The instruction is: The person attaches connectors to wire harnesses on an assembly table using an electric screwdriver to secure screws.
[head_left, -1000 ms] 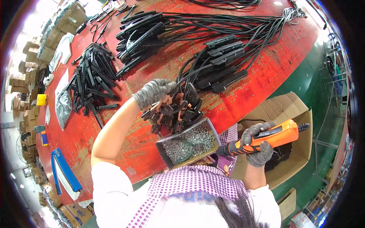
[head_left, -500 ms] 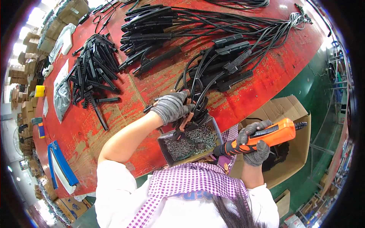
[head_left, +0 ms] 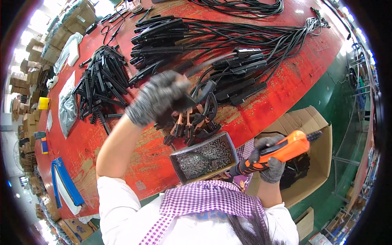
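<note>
My left hand (head_left: 159, 98), in a grey glove and smeared by motion, is raised over the table with its fingers curled. A black electrode holder with a blurred cable seems to be in its grip, its shape mostly hidden. Beside it lies a cluster of clamp ends with copper-coloured jaws (head_left: 189, 117). My right hand (head_left: 271, 160), also gloved, is wrapped round an orange and black electric screwdriver (head_left: 286, 151), its dark nose pointing left. Between my hands, by the table edge, stands a grey box (head_left: 176, 166) of small metal screws (head_left: 204, 157).
Black handle parts (head_left: 102, 77) lie heaped on the red table (head_left: 141, 163). Cabled black holders (head_left: 159, 38) fill its far side. An open cardboard box (head_left: 322, 171) with black parts stands at right. A blue-edged item (head_left: 67, 179) lies at the left rim.
My left hand has moved up and left, away from the screw box, and a cable moves with it. The copper-jawed clamps now show uncovered. My right hand keeps the screwdriver, tilted slightly.
</note>
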`<state>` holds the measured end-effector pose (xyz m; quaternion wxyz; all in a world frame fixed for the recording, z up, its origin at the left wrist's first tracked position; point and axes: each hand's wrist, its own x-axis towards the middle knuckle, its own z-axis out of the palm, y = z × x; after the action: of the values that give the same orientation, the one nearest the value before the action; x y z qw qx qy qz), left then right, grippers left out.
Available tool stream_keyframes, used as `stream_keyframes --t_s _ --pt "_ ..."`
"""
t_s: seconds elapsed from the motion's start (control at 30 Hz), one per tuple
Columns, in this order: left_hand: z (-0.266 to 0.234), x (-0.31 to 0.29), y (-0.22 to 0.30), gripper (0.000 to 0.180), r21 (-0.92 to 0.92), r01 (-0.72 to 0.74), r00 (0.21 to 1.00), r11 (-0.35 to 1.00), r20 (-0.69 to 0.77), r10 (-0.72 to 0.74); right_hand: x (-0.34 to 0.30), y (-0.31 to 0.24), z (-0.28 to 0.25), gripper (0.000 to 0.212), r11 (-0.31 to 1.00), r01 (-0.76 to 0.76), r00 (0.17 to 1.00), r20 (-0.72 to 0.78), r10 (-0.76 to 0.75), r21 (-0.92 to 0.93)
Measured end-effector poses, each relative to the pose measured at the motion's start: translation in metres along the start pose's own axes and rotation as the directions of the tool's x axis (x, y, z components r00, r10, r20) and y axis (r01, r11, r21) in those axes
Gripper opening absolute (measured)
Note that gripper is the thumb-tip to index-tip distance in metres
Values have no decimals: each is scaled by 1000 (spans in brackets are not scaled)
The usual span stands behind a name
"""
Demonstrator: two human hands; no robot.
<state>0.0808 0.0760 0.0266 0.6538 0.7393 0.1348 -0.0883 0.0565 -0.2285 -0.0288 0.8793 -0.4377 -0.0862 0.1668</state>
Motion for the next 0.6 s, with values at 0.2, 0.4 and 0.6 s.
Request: stream_keyframes --t_s 0.2,0.4,0.6 --pt "99 -49 -54 22 -299 239 935 924 326 -136 11 8 7 40 976 -219 952 215 216 -9" --pt "108 -14 -59 37 -131 156 883 979 462 -79 8 10 -9 35 992 -92 903 411 121 -90" --pt "134 125 13 59 912 -155 890 379 -38 454 9 13 3 38 979 -196 915 347 205 -62"
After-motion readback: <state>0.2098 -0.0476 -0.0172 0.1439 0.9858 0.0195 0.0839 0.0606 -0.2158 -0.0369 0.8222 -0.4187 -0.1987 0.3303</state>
